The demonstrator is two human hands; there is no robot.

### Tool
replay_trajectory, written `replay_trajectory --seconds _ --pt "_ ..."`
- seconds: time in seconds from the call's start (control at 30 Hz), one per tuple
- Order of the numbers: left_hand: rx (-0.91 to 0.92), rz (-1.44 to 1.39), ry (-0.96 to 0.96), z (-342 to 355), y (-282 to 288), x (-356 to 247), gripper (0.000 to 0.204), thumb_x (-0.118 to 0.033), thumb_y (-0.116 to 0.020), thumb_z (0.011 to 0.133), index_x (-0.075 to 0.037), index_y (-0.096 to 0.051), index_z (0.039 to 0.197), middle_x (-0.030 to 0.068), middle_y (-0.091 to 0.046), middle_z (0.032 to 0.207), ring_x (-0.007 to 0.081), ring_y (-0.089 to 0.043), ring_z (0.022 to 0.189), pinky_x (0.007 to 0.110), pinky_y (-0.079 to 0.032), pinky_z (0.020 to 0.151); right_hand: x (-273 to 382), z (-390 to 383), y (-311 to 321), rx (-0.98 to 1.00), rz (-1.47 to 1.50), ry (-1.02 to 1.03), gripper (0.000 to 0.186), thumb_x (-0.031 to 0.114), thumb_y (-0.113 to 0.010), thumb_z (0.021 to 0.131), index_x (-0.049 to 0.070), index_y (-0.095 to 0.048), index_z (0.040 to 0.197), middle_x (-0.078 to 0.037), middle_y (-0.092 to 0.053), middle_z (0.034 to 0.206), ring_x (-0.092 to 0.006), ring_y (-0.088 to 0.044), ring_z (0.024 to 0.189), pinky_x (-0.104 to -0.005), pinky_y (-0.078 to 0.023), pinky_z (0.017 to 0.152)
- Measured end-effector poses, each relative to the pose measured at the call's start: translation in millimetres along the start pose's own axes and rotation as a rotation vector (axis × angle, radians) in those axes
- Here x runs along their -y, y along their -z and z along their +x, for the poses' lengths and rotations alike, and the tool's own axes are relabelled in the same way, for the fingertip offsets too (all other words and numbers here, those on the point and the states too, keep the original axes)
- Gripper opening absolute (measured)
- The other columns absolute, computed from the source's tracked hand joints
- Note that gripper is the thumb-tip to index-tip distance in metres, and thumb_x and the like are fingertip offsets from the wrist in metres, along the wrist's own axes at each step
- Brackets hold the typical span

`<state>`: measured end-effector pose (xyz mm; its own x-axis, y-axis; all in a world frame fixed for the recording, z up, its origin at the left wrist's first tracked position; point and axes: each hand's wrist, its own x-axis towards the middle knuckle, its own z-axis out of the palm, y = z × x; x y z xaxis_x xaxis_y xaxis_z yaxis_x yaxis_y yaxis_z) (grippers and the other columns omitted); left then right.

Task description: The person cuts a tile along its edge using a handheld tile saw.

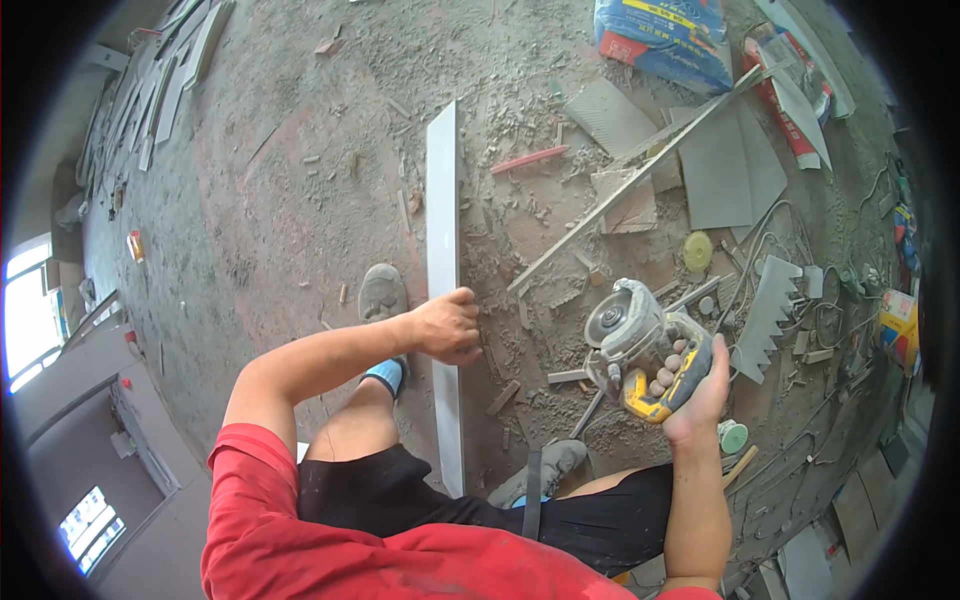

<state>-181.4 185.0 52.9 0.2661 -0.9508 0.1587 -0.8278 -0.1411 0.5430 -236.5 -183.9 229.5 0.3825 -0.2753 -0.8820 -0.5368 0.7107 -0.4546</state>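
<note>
My left hand (447, 327) lies across a long pale grey strip of tile (443, 215), its fingers curled at the strip's right edge. Running away from me between my legs, the strip has an angled far end. To the right, my right hand (702, 398) grips a dusty handheld disc cutter (640, 340) by its yellow and black handle, fingers wrapped through it. The cutter's round disc and guard point up and to the left, apart from the strip. Whether the disc is spinning, I cannot tell.
Rubble and dust cover the floor. A long thin strip (600, 210) slants past broken tiles (720, 170) at right. Beyond lie a blue bag (668, 45), a notched trowel blade (766, 320) and loose cables (790, 235). More strips (165, 95) lie far left. My shoes flank the tile strip.
</note>
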Motion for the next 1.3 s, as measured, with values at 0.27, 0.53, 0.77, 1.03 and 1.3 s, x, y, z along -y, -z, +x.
replay_trajectory --seconds 0.27,0.53,0.77,1.03,1.3 --pt "0.048 0.056 0.081 -20 12 5 0.029 -0.029 -0.07 0.075 -0.013 -0.055 0.056 0.0012 -0.05 0.06 0.0208 -0.054 0.072 0.038 -0.038 0.088 6 -4 -15 -0.007 0.025 0.015 0.049 0.059 -0.047 0.099 0.011 -0.056 0.096 0.001 -0.05 0.069 -0.0135 -0.045 0.055 -0.0302 -0.039 0.051" --pt "-0.175 0.188 0.637 -75 42 -41 0.058 -0.017 -0.078 0.069 -0.007 -0.054 0.121 0.0196 -0.045 0.14 0.0372 -0.045 0.132 0.051 -0.033 0.115 2 2 -16 -0.011 0.021 -0.006 0.049 0.06 -0.048 0.099 0.011 -0.056 0.096 0.0 -0.051 0.068 -0.0133 -0.046 0.054 -0.0304 -0.04 0.051" --pt "-0.656 -0.294 1.227 -96 14 -48 0.081 -0.001 -0.073 0.081 -0.005 -0.029 0.149 0.0252 -0.057 0.123 0.0387 -0.059 0.115 0.049 -0.048 0.099 0 0 -8 0.013 0.029 -0.01 0.051 0.061 -0.05 0.098 0.01 -0.055 0.098 0.0 -0.052 0.069 -0.0143 -0.048 0.056 -0.0313 -0.041 0.052" --pt "-0.076 -0.479 1.346 -100 5 -49 0.057 -0.006 -0.061 0.084 0.0 -0.047 0.139 0.0272 -0.067 0.119 0.0411 -0.067 0.109 0.045 -0.051 0.096 2 -2 0 0.024 0.044 -0.004 0.051 0.06 -0.049 0.098 0.01 -0.055 0.098 -0.001 -0.052 0.069 -0.0147 -0.049 0.056 -0.0316 -0.042 0.052" --pt "-0.121 -0.521 1.113 -51 0 -56 0.068 -0.009 -0.059 0.082 -0.001 -0.038 0.146 0.0315 -0.053 0.136 0.0484 -0.054 0.124 0.048 -0.045 0.105 7 -5 -2 -0.014 0.028 0.007 0.051 0.061 -0.049 0.098 0.011 -0.057 0.094 0.001 -0.052 0.066 -0.0135 -0.047 0.052 -0.03 -0.04 0.049"
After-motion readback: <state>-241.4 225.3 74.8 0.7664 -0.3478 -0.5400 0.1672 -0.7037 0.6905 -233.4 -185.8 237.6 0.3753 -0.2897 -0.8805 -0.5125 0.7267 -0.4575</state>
